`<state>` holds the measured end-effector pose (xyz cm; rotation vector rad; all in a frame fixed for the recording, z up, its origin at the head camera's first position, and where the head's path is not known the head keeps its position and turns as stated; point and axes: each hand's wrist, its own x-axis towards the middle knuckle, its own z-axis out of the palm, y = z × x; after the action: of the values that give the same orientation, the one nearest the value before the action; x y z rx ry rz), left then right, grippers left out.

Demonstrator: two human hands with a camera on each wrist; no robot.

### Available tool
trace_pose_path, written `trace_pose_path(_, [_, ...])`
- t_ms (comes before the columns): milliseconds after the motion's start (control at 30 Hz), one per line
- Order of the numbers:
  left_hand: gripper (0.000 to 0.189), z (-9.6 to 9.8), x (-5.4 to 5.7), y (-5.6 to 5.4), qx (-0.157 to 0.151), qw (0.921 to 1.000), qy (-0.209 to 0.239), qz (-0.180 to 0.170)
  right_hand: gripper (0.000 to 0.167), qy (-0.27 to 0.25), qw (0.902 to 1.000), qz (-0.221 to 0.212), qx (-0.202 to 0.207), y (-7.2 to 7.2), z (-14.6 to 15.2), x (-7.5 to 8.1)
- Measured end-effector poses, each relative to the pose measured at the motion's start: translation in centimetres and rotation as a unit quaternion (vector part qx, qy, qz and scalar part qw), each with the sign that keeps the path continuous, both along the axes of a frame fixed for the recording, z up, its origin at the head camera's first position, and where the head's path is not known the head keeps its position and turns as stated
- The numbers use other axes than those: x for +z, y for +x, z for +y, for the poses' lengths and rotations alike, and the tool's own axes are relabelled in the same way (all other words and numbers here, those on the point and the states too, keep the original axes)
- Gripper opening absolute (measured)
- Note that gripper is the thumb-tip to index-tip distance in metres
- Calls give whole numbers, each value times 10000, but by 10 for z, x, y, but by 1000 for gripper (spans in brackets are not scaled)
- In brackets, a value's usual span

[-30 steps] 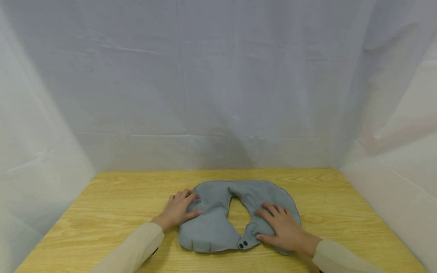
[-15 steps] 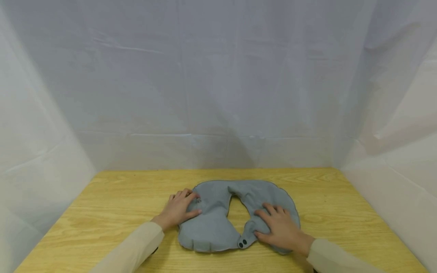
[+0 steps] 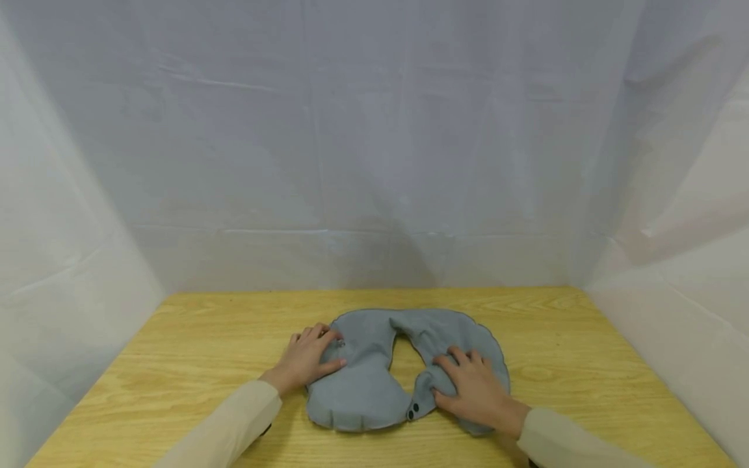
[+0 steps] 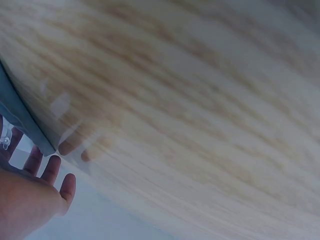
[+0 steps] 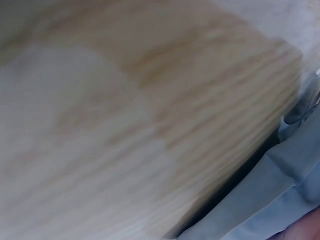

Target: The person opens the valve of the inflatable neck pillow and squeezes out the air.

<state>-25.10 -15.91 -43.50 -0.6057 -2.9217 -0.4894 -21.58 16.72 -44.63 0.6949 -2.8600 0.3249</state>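
Note:
A grey U-shaped inflatable neck pillow (image 3: pixel 363 396) lies on the wooden table, its two ends towards me. My left hand (image 3: pixel 307 361) rests on its left side, fingers loosely bent at the outer edge and thumb on the fabric. A small clear valve (image 4: pixel 6 141) shows by those fingers in the left wrist view. On the pillow's right arm, my right hand (image 3: pixel 476 393) presses with spread, slightly bent fingers. A tab with two dark snap buttons (image 3: pixel 413 411) bridges the gap between the ends, near the right thumb. The right wrist view shows mostly table and the pillow's side (image 5: pixel 270 195).
The wood-grain table (image 3: pixel 205 351) extends around the pillow on all sides. White sheeting (image 3: pixel 374 162) hangs behind it and along the left and right.
My right hand has slid slightly left, bringing the pillow's right arm inward. The snap tab has tilted more upright. My left hand has stayed in place.

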Motion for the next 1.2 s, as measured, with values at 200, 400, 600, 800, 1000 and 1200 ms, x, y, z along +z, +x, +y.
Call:
trace_pose_path(200, [41, 0, -1, -1, 18, 10000, 1, 10, 45, -203, 9998, 27, -21, 0, 0, 1])
trace_pose_path(400, [41, 0, -2, -1, 18, 10000, -27, 52, 47, -128, 9999, 4, 29, 0, -2, 3])
trace_pose_path(600, [40, 0, -2, -1, -2, 10000, 4, 90, 51, -67, 9999, -62, 72, 3, -7, 5])
trace_pose_path(800, [40, 1, -1, 0, -28, 9999, 35, 100, 55, -206, 9991, -359, -9, 3, -13, 5])
trace_pose_path(1000, [39, 0, -2, 0, -24, 9999, 56, 96, 58, -495, 9939, -981, -133, 5, -21, 7])
trace_pose_path(1200, [39, -1, -4, -1, -29, 9999, 26, 121, 60, -691, 9895, -1256, -191, 8, -29, 12])
